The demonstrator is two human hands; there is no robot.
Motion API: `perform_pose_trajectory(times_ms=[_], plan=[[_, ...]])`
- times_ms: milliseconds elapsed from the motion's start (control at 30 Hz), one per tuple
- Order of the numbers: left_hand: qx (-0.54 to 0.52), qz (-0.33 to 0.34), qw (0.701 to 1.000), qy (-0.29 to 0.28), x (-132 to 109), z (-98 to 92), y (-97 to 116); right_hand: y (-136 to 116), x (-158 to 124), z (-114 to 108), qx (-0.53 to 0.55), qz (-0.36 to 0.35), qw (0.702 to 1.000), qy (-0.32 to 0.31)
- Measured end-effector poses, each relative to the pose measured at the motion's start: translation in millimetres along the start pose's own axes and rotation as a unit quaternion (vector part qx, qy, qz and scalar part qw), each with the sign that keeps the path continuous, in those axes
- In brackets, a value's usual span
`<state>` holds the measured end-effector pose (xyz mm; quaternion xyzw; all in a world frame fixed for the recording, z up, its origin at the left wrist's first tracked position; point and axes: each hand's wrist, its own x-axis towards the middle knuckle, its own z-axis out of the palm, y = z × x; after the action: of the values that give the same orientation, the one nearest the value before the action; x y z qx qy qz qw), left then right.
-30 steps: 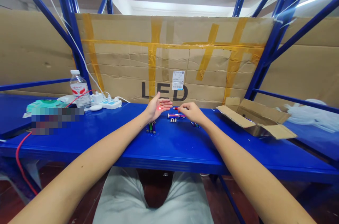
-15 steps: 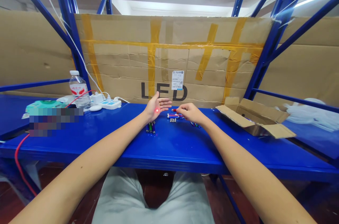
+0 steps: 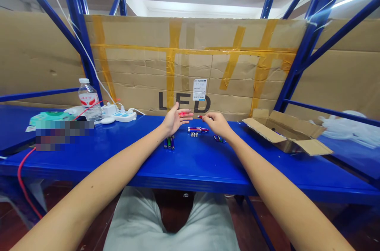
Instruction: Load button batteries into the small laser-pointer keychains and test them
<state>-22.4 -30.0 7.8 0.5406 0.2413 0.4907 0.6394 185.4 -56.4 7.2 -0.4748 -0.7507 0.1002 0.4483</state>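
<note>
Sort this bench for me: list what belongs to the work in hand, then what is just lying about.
In hand: right hand pinching a red pointer; open left hand catching its red dot; loose pointers and small silver pieces by them.
Lying about: water bottle, power strip, cardboard box, white gloves.

The right grip [image 3: 216, 123] is pinching a small red pointer [image 3: 201, 116] just above the blue table [image 3: 190, 164], its tip aiming at the left grip [image 3: 174, 119], which is holding its palm spread toward it. A red dot [image 3: 182, 114] is glowing on the left fingers. More pointers [image 3: 197, 129] and small silver pieces [image 3: 194, 134] are lying on the table between the two grips.
</note>
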Motion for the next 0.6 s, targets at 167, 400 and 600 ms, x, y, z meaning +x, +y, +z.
perform_pose_trajectory(times_ms=[167,400,600], plan=[[-0.006,-0.001,1.0,0.002,1.3,-0.3,-1.0,4.1,0.9,-0.6,-0.035,-0.002,0.999,0.007],[-0.001,-0.001,1.0,0.003,1.8,-1.4,-1.1,4.9,1.0,1.6,-0.043,0.0,0.999,-0.002],[0.003,-0.001,1.0,0.002,0.4,-0.3,-0.7,3.3,1.4,-1.8,-0.018,-0.011,0.999,0.046]])
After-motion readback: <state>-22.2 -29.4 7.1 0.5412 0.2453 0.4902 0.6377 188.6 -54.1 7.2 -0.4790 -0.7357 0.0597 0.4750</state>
